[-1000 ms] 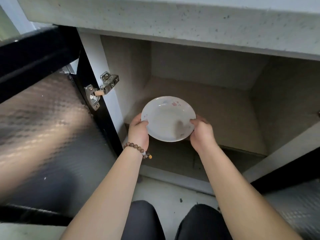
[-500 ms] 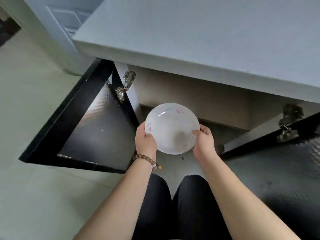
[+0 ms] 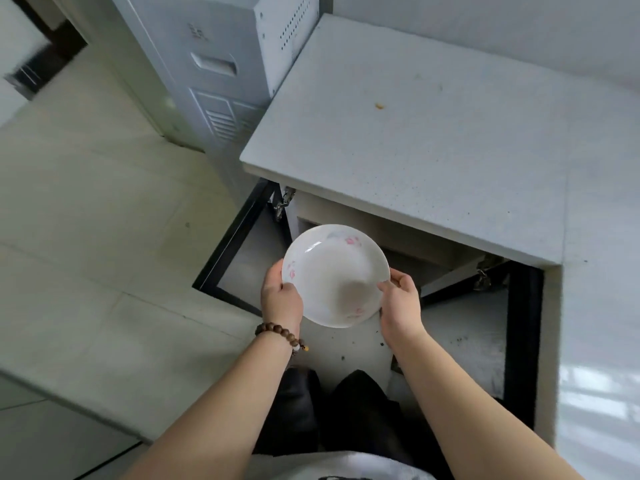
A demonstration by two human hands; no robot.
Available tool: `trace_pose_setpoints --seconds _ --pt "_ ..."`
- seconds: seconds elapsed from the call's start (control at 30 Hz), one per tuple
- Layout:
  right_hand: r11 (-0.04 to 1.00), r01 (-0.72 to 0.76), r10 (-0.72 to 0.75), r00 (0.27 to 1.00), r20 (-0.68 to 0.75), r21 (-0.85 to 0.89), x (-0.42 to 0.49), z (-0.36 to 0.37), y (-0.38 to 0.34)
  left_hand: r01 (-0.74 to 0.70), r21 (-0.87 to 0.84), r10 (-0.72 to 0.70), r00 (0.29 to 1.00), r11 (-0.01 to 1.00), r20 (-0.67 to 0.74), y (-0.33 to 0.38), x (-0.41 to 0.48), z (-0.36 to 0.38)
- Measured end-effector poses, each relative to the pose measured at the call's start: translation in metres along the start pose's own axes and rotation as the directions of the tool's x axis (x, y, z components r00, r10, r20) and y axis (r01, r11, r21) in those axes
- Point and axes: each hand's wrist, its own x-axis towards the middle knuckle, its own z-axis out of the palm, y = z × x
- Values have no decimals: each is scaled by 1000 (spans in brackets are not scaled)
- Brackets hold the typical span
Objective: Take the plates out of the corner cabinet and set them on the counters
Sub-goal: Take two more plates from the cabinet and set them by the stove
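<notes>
A small orange crumb (image 3: pixel 379 106) lies on the speckled grey counter (image 3: pixel 433 161).

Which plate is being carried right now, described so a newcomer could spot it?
Below the front edge of the grey speckled counter, before the open corner cabinet, the left hand and right hand grip opposite rims of one white plate. Pink flower prints mark it; no other dish is visible.
</notes>
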Motion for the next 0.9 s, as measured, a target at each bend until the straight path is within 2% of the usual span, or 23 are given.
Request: trace_pose_setpoints --seconds 0.3,0.47,0.63,0.77,0.9 --pt "997 59 -54 993 104 -42 -67 24 -68 -83 -57 77 993 995 -95 62 -49 -36" --pt "985 131 -99 963 251 -112 -81 55 -88 -129 -176 95 977 976 -192 82 -53 -58" --pt "987 94 -31 906 422 -129 -93 94 -88 -174 -308 60 937 935 -345 86 -59 -92" --pt "982 91 19 825 565 -166 -112 130 -79 -221 -390 13 883 894 -469 81 -65 -129" --pt "961 149 41 752 658 -231 -136 172 -69 -259 -455 -37 837 852 -546 79 -68 -171"
